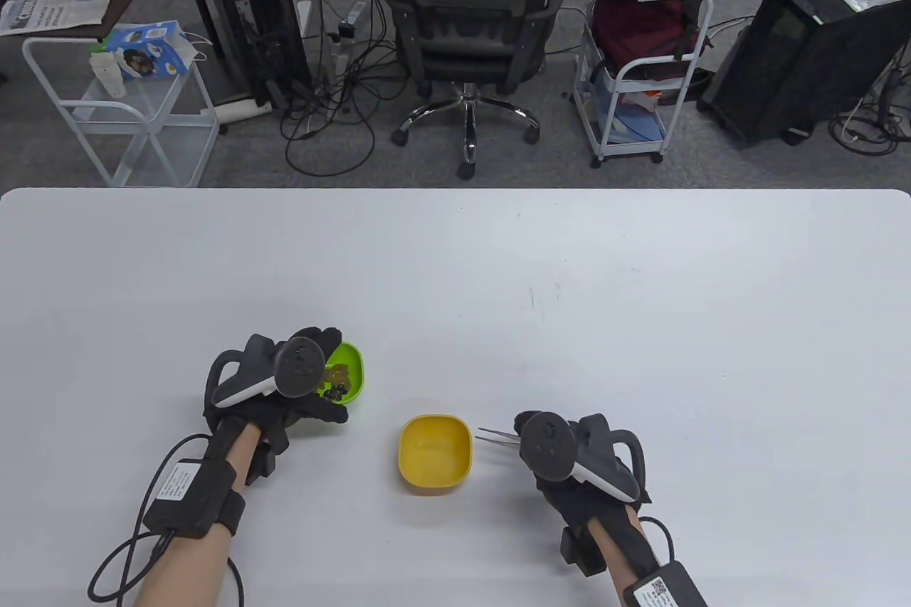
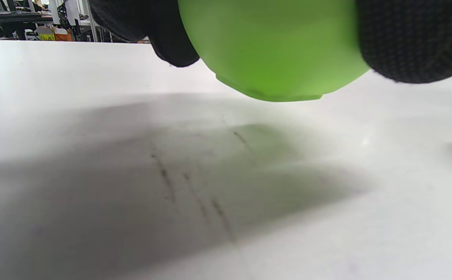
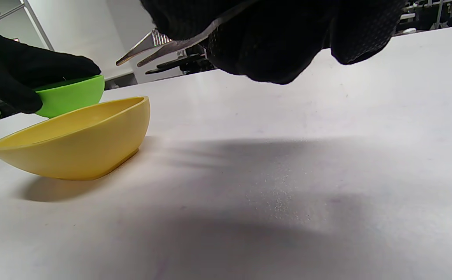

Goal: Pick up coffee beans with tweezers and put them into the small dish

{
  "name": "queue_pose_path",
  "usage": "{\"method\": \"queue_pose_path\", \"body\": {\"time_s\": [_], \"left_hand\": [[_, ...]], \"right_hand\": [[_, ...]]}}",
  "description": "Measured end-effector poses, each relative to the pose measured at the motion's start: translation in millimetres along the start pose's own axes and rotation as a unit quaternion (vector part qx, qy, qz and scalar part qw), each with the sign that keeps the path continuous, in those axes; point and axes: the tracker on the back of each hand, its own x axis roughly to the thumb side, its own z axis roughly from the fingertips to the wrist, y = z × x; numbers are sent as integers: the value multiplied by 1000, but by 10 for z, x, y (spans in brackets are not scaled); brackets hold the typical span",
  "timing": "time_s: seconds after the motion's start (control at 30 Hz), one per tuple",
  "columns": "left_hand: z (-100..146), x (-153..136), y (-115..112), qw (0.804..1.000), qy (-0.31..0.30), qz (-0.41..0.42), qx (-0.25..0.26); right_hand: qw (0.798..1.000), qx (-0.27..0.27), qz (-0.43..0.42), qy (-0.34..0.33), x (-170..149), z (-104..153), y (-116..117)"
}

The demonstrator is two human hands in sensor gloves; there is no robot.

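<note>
Two small plastic dishes sit in play: a lime-green rounded dish (image 1: 350,371) holding dark coffee beans (image 1: 334,390), and a shallow yellow dish (image 1: 435,452) that looks bare inside, resting on the table just right of it. The left hand (image 1: 285,386) grips the green dish from both sides and holds it off the table; the left wrist view shows its underside clear of the surface with a shadow beneath. Lifting it probably brings the beans nearer the tool and steadies the supply. The right hand (image 1: 569,461) is closed around slim metal tweezers (image 1: 498,436), whose two tips stand slightly apart and carry nothing, pointing left toward the yellow dish's near rim. That aim suggests the picking has yet to begin, with the yellow dish set between source and tool as the receiving vessel.

The white matte table (image 1: 640,294) shows faint scuff lines and a light dusting of specks. Beyond it lie grey carpet, a black mesh office chair (image 1: 470,16), white wire trolleys (image 1: 633,80), tangled cables and black computer towers (image 1: 804,45).
</note>
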Motion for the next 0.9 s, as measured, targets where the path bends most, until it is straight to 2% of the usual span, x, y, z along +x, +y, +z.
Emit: {"method": "queue_pose_path", "body": {"time_s": [0.2,0.33,0.53,0.7,0.8,0.9], "left_hand": [[224,231,-9,999,-25,-12,20],[359,390,-71,999,-42,8,31],[512,577,-92,997,-57,-22,42],[612,637,-104,996,-63,-14,65],[677,637,-177,994,-69,18,86],[754,651,-135,993,-76,3,87]], "right_hand": [[1000,-1,1,-2,4,-5,10],[1000,-7,4,-4,6,-9,9],[1000,-12,-4,-4,-13,-33,16],[1000,-15,-1,1,-40,-62,12],[1000,-18,0,1,-47,-70,10],[1000,-20,1,1,-47,-69,12]]}}
